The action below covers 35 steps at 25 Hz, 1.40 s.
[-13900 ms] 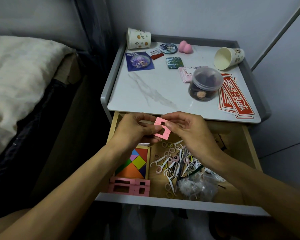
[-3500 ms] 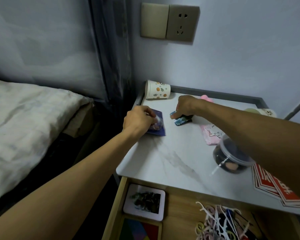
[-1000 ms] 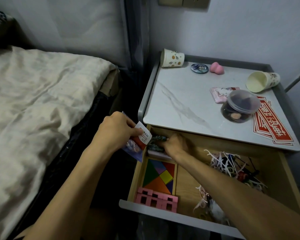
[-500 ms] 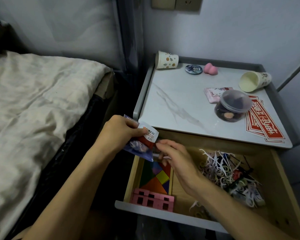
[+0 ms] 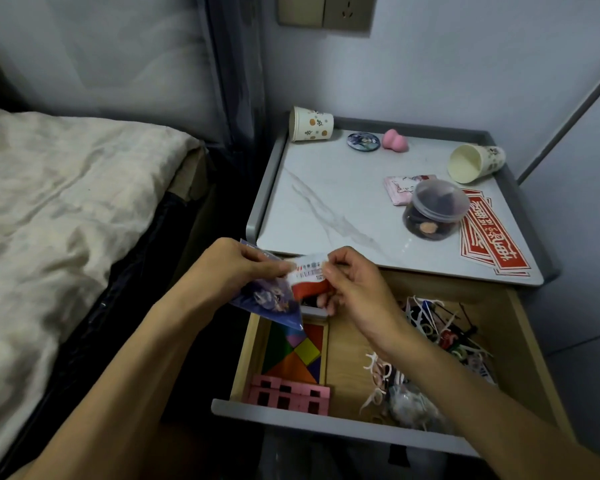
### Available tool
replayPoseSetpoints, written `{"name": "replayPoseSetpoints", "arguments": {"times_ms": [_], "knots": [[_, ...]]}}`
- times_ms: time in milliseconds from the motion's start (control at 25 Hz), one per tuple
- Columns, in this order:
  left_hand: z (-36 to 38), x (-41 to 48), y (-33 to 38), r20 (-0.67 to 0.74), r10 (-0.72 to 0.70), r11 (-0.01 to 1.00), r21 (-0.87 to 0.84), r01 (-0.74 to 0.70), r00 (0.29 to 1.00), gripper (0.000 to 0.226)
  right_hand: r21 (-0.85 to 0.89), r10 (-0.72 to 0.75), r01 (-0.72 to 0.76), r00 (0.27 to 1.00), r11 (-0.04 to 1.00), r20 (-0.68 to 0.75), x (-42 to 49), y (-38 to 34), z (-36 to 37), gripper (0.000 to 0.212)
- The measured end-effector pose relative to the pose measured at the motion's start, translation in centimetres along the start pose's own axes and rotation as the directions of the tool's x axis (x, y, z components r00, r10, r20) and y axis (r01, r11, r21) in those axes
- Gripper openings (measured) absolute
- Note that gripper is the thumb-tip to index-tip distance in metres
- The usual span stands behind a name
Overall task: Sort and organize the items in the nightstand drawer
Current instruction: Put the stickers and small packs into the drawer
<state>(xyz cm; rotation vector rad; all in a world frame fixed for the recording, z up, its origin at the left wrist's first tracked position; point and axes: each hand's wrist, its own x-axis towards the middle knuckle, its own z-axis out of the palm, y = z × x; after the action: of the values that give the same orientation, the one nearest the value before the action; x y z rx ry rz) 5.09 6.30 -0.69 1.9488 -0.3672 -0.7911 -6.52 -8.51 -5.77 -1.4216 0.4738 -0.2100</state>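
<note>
At frame centre the hands cover the drawer's [image 5: 347, 358] back left corner, and the print on the red-and-white card [image 5: 309, 277] is too small to read. The left hand [image 5: 236, 268] pinches a glossy purple packet [image 5: 271, 299] together with that card. The right hand [image 5: 354, 289], lower half a second ago, now pinches the card's right edge. Below them the open wooden drawer holds a tangram [image 5: 298, 355] of flat coloured pieces, pink blocks [image 5: 288, 396] and tangled floss picks [image 5: 440, 327].

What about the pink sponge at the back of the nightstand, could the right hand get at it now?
Probably yes, once freed: the right hand pinches a red and white card that the left hand also holds. The pink sponge lies uncovered, and the marble top before it is bare.
</note>
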Motion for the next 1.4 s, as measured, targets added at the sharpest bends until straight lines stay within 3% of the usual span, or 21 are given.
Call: {"name": "replayPoseSetpoints", "arguments": {"times_ms": [80,160,240,320,400,480,600,680,840,1200,1400], "knots": [[-0.1,-0.1,0.2,0.049,-0.012,0.998,0.056,0.009,0.999,0.013,-0.172,-0.024,0.029,0.999,0.985,0.033,0.2,-0.3,-0.2,0.009],[0.2,0.0,0.1,0.083,-0.021,0.987,0.160,0.008,0.996,0.013,-0.217,-0.032,0.037,0.999,0.975,0.025,0.4,-0.4,-0.1,0.008],[0.3,0.2,-0.1,0.063,-0.018,0.982,0.188,0.006,0.998,0.011,-0.066,0.035,-0.035,0.999,0.997,-0.013,0.2,-0.3,0.2,0.005],[0.2,0.5,-0.3,0.017,0.012,0.985,0.171,-0.015,1.000,0.009,0.236,0.209,-0.212,0.977,0.949,0.036,-0.1,0.2,0.6,0.016],[0.2,0.7,-0.4,-0.003,0.041,0.982,0.187,-0.039,0.999,0.009,0.299,0.299,-0.320,0.947,0.899,0.113,-0.7,0.9,0.9,0.020],[0.1,0.7,-0.6,0.005,0.063,0.967,0.249,-0.062,0.998,0.011,0.227,0.291,-0.311,0.949,0.923,0.120,-0.7,1.7,0.8,0.020],[-1.2,1.0,-0.9,-0.054,0.132,0.924,0.367,-0.103,0.990,0.021,0.022,0.264,-0.263,0.962,0.964,-0.068,0.5,3.2,-1.2,0.019],[-2.2,1.1,-0.9,-0.098,0.157,0.916,0.387,-0.108,0.983,0.024,-0.110,0.274,-0.298,0.943,0.948,-0.189,1.6,4.4,-2.9,0.017],[-2.2,1.2,-1.2,-0.073,0.135,0.909,0.406,-0.094,0.988,0.025,-0.194,0.318,-0.380,0.903,0.904,-0.287,4.2,7.1,-3.4,0.022],[-2.6,1.8,-1.6,-0.082,0.133,0.923,0.373,-0.093,0.988,0.021,-0.323,0.279,-0.392,0.897,0.862,-0.344,6.8,8.7,-0.9,0.027],[-2.6,2.0,-1.8,-0.061,0.134,0.915,0.391,-0.100,0.989,0.024,-0.540,0.207,-0.375,0.915,0.753,-0.347,6.7,8.7,-1.2,0.041]]}}
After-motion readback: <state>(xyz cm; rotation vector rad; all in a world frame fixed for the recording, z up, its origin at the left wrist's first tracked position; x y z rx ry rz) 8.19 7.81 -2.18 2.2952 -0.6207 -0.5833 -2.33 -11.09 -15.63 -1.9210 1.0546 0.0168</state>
